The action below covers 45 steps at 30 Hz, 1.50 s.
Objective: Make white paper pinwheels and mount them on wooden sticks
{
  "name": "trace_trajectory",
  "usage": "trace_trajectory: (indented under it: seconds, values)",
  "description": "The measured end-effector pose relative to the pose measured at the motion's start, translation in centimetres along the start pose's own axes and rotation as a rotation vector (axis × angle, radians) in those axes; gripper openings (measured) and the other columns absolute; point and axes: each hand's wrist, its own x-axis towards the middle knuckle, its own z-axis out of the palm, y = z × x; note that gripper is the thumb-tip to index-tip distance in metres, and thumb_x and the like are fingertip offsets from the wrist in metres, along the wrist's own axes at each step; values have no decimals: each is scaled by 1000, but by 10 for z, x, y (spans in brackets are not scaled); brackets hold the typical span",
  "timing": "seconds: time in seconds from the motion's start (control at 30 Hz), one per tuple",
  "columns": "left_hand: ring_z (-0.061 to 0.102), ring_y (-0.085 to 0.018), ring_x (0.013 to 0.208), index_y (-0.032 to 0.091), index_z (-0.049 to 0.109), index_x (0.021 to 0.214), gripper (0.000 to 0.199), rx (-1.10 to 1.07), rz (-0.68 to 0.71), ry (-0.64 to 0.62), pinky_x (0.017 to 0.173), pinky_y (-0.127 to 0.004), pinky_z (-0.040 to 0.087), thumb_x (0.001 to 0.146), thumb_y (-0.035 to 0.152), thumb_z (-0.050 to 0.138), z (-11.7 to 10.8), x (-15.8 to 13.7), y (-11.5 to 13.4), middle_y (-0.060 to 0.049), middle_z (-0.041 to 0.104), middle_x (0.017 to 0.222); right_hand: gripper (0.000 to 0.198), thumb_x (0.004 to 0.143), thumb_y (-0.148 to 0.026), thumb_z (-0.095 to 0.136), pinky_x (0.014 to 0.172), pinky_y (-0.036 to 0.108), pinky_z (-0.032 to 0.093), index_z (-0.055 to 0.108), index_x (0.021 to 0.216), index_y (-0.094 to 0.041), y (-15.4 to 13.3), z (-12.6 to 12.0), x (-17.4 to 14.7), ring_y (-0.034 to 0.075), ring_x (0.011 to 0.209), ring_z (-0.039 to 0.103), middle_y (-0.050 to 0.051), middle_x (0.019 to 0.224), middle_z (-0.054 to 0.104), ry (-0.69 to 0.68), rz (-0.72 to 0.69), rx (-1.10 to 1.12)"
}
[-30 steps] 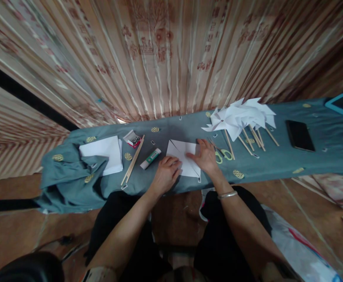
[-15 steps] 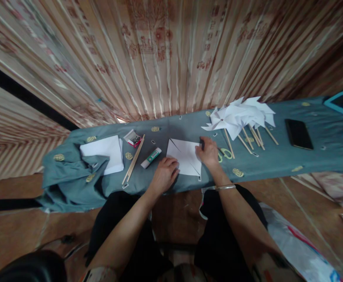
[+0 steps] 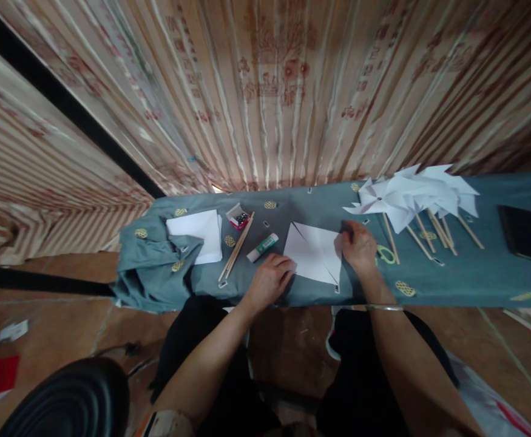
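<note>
A square white sheet of paper (image 3: pixel 313 255) lies flat on the cloth, with diagonal cuts running in from its upper left and lower right corners. At its lower left edge my left hand (image 3: pixel 270 280) is closed, fingertips on the paper. My right hand (image 3: pixel 360 246) pinches the upper right edge, its fingers curled. Just left of the sheet is a glue stick (image 3: pixel 263 247). Green-handled scissors (image 3: pixel 387 255) lie partly hidden behind my right hand. Further right, several white paper pinwheels (image 3: pixel 415 193) on wooden sticks are piled together.
Left of the glue stick lie wooden sticks (image 3: pixel 236 249), a small open box of pins (image 3: pixel 238 217) and a stack of white paper (image 3: pixel 201 233), partly under a cloth fold. A dark phone (image 3: pixel 527 233) rests at right. A black stool (image 3: pixel 69 400) stands lower left.
The view has swung left, so everything sits further right in the picture. My left hand has drawn back slightly from the sheet, covering less of it. The sheet stays flat.
</note>
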Motion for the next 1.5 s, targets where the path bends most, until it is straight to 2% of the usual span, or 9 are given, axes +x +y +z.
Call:
trace_trajectory:
  seconds: [0.1, 0.23, 0.4, 0.53, 0.67, 0.87, 1.03, 1.5]
  values:
    - [61, -20, 98, 18, 67, 105, 21, 3, -66, 106, 91, -36, 52, 94, 21, 50, -13, -5, -7, -8, 69, 105, 43, 84, -27, 44, 95, 49, 46, 61, 118, -7, -4, -7, -2, 33, 103, 62, 23, 110, 68, 23, -34, 14]
    - [63, -20, 96, 19, 70, 99, 18, 38, -199, 256, 89, -37, 53, 92, 19, 53, -32, -10, -24, -8, 69, 99, 41, 85, -32, 46, 89, 48, 50, 62, 117, -12, -12, -11, -5, 32, 97, 65, 19, 108, 69, -16, -47, 66]
    - [63, -21, 98, 16, 71, 98, 17, 113, -363, 315, 91, -35, 52, 87, 14, 58, -49, -17, -47, -9, 69, 99, 41, 85, -34, 46, 90, 49, 51, 64, 114, -11, -29, -7, -12, 32, 101, 64, 20, 111, 69, -95, -110, 138]
    - [63, -21, 98, 16, 71, 96, 16, 186, -467, 284, 90, -35, 52, 85, 16, 59, -57, -25, -59, -9, 69, 100, 45, 86, -37, 46, 88, 49, 52, 64, 116, -9, -44, -4, -18, 32, 100, 65, 20, 109, 70, -143, -126, 167]
    - [61, -23, 96, 17, 71, 95, 15, 273, -502, 234, 88, -35, 52, 84, 20, 61, -61, -30, -65, -9, 68, 98, 42, 87, -36, 45, 89, 49, 52, 64, 115, -11, -53, -1, -21, 31, 101, 65, 19, 110, 69, -150, -141, 209]
    - [61, -24, 94, 17, 71, 91, 14, 374, -553, 153, 84, -35, 50, 83, 18, 59, -63, -25, -60, -10, 67, 94, 39, 88, -34, 45, 88, 48, 53, 64, 114, -14, -56, 0, -22, 30, 104, 65, 18, 113, 69, -182, -135, 237]
    - [63, -21, 86, 19, 70, 93, 16, 407, -605, 116, 76, -29, 49, 85, 18, 56, -64, -21, -55, -8, 67, 94, 39, 88, -34, 45, 91, 49, 52, 65, 114, -13, -56, 0, -22, 30, 106, 64, 18, 115, 69, -189, -131, 237]
    - [64, -20, 86, 21, 71, 91, 17, 405, -584, 38, 72, -28, 49, 87, 18, 55, -59, -18, -48, -7, 66, 95, 38, 89, -34, 46, 97, 50, 50, 67, 114, -14, -57, 4, -25, 30, 110, 64, 17, 116, 70, -188, -153, 231]
